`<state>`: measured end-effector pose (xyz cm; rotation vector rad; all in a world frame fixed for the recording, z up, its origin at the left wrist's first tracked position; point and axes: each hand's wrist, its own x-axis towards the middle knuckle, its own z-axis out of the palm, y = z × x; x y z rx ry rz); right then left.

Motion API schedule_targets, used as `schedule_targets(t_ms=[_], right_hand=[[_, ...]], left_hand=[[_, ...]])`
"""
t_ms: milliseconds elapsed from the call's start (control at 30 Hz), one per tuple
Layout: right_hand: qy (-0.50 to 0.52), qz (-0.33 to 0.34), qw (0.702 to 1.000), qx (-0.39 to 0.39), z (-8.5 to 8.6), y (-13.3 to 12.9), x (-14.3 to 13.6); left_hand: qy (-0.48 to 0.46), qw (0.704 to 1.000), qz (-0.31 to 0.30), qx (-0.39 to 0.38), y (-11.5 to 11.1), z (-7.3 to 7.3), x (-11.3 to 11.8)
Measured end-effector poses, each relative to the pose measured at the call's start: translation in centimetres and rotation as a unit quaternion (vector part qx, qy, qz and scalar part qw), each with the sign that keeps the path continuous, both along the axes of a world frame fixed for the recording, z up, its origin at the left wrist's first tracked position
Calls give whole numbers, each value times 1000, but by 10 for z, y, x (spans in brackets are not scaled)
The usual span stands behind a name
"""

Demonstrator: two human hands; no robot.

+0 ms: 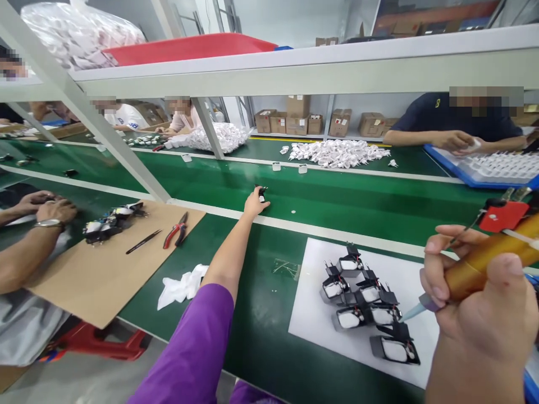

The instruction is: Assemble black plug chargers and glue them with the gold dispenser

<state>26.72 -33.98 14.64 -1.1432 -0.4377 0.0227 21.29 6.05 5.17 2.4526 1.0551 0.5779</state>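
Note:
My left hand (254,203) reaches out over the green belt, its fingers around a small black and white plug unit (262,195). Much of that unit is hidden by the fingers. In my right hand (475,303) is an amber glue syringe (484,264) with a red clip (503,217) at its upper end. Its pale blue nozzle (415,310) points down-left, close to several black housings (393,350) with white blocks and plug pins inside. These housings lie grouped on a white sheet (309,306); whether the nozzle touches one I cannot tell.
A co-worker's hands (54,210) are at the left, by brown cardboard (105,292) bearing pliers (176,230), tweezers (143,242) and units. Crumpled white tissue (183,286) lies near my left arm. Beyond the belt (337,196) is a white parts pile (339,153). A shelf beam (269,78) crosses overhead.

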Motion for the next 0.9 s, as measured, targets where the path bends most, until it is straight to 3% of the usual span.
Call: schedule_targets(t_ms=[100,167,300,400,500,633,767,900], right_hand=[[-18,13,1000,14,-1,-1,3],[-35,27,999,24,-1,-2,5],[-56,49,996,42,-2,-2,6],[-56,58,996,47,-1,-2,2],[-59,62,996,40,0,-2,-2],[-65,68,995,36,1,-3,-5],[-68,93,992,49,3,-6,-10],[-59,138,987,65,6,-8,-17]], left_hand=[[-2,998,-66,11,-22,11,-19],[0,992,-123,6,-50,18,-43],[21,964,-263,-43,-133,20,-104],[28,922,-374,-96,-197,4,-138],[-4,923,-363,-126,-240,-22,-150],[-64,945,-286,-147,-257,-47,-148],[-57,951,-261,-158,-257,-54,-150],[-37,961,-244,-125,-272,-49,-150]])
